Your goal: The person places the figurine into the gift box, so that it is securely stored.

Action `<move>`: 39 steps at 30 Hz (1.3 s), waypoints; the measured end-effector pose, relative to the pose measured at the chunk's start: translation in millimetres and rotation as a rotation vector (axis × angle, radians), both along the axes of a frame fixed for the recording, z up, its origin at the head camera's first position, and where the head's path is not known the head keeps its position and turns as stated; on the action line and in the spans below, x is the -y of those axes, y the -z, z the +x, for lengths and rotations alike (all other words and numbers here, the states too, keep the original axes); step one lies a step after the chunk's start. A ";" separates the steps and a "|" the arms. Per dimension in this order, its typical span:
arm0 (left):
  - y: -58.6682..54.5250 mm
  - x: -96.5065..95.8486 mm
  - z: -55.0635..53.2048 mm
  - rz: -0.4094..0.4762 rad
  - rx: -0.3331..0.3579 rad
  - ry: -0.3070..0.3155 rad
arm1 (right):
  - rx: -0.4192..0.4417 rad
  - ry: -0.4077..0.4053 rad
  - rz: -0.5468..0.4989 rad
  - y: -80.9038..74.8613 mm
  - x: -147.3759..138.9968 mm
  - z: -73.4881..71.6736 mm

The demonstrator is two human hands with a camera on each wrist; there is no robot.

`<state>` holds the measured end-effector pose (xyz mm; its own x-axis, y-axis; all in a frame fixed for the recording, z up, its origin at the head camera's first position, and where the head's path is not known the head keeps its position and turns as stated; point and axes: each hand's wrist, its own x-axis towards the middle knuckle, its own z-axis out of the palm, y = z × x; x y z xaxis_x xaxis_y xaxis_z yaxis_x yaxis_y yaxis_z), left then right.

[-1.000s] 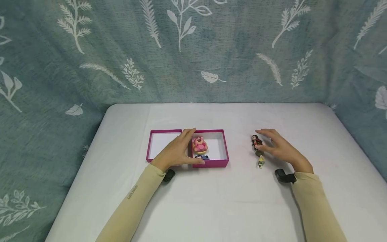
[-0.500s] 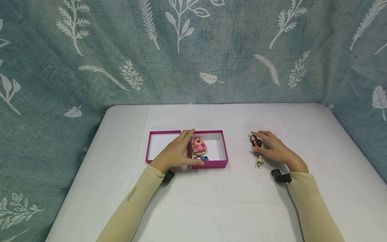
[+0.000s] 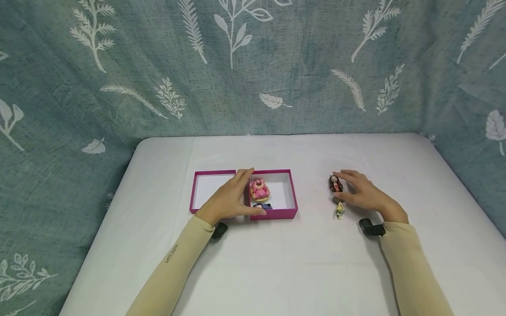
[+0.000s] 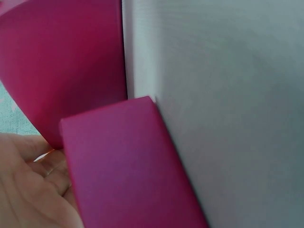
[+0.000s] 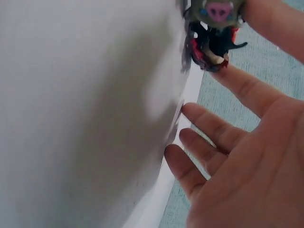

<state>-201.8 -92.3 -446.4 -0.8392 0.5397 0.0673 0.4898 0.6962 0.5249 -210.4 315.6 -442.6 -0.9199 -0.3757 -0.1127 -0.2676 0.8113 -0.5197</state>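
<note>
My left hand [image 3: 230,196] grips the left side of a magenta box [image 3: 280,213] in the head view, fingers at its far wall and thumb along the front wall. Inside sit a pink bear figurine [image 3: 259,190] and a dark blue figurine [image 3: 265,206], partly hidden by the front wall. To the right, my right hand [image 3: 367,196] holds a dark-haired doll figurine [image 3: 335,184] between index fingertip and thumb. A grey piece with a pink snout [image 5: 219,11] shows at the thumb in the right wrist view. Close below stands a small yellow-green figurine [image 3: 340,211].
A shallow magenta-rimmed lid [image 3: 193,193] with a white inside lies left of the box, partly behind my left hand. Both rest on a white-covered table [image 3: 300,267]. A green leaf-patterned curtain [image 3: 300,66] hangs behind the far edge.
My right hand shifts left over the doll figurine, then slightly back to the right, and the doll figurine moves a little right with it. My left hand stays on the box.
</note>
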 end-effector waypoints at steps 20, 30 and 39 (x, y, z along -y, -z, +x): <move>-0.1 -0.2 0.1 -0.005 0.001 -0.008 | 0.013 0.027 -0.015 2.5 -2.8 -1.3; -0.5 -0.6 0.2 0.003 0.004 -0.011 | 0.009 0.048 0.004 5.7 -3.2 -3.8; -0.8 -0.4 0.5 0.001 0.005 -0.010 | -0.030 0.062 -0.003 7.1 -2.8 -4.7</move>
